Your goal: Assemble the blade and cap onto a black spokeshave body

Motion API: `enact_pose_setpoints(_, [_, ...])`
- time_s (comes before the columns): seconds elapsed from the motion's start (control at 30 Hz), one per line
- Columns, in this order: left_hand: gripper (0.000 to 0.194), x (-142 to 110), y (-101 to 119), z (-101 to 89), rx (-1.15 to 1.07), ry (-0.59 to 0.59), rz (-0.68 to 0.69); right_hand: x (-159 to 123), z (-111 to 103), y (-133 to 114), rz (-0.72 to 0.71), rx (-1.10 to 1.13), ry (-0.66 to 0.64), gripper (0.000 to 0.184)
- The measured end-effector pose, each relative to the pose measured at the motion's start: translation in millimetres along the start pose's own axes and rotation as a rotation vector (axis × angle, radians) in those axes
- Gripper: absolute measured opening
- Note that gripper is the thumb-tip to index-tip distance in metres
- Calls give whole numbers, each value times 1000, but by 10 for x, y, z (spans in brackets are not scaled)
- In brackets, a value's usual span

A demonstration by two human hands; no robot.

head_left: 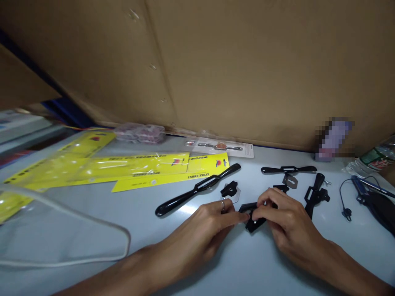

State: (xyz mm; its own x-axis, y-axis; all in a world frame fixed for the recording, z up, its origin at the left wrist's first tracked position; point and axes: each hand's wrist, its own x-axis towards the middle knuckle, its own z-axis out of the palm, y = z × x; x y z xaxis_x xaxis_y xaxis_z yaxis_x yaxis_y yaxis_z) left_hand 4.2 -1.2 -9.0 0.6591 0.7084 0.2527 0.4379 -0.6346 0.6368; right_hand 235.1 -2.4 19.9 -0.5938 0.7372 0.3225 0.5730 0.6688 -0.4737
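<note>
Fingers of my left hand (211, 226) and my right hand (285, 216) close together on a black metal spokeshave part (253, 226) above the table; the fingers cover much of it, and a small bright spot shows on its face. Just beyond my left hand lie a black clamp piece and a silver blade (230, 190). A long black spokeshave body (197, 189) rests on the left. Beyond my right hand is another black body (288, 169), with a slotted metal blade (290, 181) beside it. More black spokeshave parts (314, 195) lie to the right.
Yellow spokeshave packaging cards (135, 181) spread across the left, near a white cable (92, 220). Small clear boxes (140, 133) and a packaged spokeshave (224, 148) stand along the cardboard wall (216, 74). A black-handled tool (376, 207) and plastic bottle (381, 158) are at right.
</note>
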Motion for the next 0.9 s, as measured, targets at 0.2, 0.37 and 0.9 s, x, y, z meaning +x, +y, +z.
enact_pose_setpoints(0.2, [38, -3, -3, -1, -19, 10, 11, 35, 46, -74, 148, -88, 82, 14])
enact_pose_setpoints(0.37, [36, 9, -2, -2, -42, 5, 5, -9, 39, -115, 17, -12, -65, 25])
enact_pose_setpoints(0.9, [36, 26, 18, -19, -16, 27, 37, 36, 35, -19, 85, 80, -106, 17])
